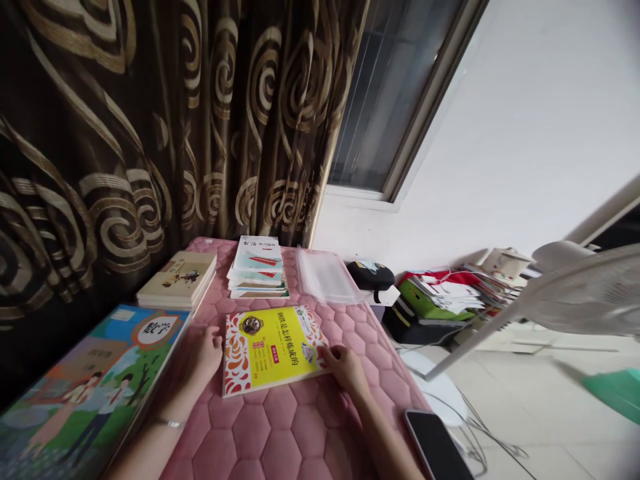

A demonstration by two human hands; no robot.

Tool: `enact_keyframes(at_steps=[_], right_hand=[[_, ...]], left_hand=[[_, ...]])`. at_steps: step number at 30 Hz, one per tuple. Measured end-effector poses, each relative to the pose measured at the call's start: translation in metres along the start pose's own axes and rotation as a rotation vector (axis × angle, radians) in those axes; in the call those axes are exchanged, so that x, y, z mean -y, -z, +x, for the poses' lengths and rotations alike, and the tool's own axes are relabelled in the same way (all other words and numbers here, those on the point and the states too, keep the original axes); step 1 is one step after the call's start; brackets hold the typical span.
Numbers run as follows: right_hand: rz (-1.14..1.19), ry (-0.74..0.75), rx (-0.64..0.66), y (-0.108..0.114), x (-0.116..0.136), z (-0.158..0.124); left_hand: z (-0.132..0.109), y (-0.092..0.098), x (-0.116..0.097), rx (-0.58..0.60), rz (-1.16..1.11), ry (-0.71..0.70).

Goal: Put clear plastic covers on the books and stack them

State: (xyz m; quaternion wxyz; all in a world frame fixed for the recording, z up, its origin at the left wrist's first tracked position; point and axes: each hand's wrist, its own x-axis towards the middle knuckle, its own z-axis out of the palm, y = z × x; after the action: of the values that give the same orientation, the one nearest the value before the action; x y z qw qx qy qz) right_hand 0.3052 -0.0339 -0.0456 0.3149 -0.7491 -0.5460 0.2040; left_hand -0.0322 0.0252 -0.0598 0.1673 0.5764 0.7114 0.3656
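Note:
A yellow book (273, 348) with an orange-and-white patterned border lies flat on the pink quilted surface (280, 433). My left hand (204, 353) rests at the book's left edge, fingers curled against it. At the lower right corner of the book lies my right hand (345, 367), its fingertips touching the cover. Neither hand lifts the book. A thin bracelet sits on my left wrist.
A large illustrated textbook (85, 393) lies at the left. Behind are a beige book stack (179, 280), a stack of thin booklets (259, 268) and a clear plastic folder (326, 276). A phone (436, 445) lies at the right edge. A white fan (580, 293) stands on the floor beside clutter.

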Motion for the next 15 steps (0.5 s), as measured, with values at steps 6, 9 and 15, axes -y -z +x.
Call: enact_keyframes(at_steps=[6, 9, 15], right_hand=[[0.012, -0.030, 0.026, 0.001, 0.002, -0.001], [0.051, -0.047, 0.042, -0.002, 0.003, 0.000], [-0.031, -0.053, 0.025, -0.008, 0.019, 0.009]], left_hand=[[-0.040, -0.014, 0.008, 0.020, -0.194, 0.000], [-0.030, -0.019, 0.004, 0.011, -0.220, 0.024], [0.011, -0.020, -0.009, 0.013, -0.178, 0.008]])
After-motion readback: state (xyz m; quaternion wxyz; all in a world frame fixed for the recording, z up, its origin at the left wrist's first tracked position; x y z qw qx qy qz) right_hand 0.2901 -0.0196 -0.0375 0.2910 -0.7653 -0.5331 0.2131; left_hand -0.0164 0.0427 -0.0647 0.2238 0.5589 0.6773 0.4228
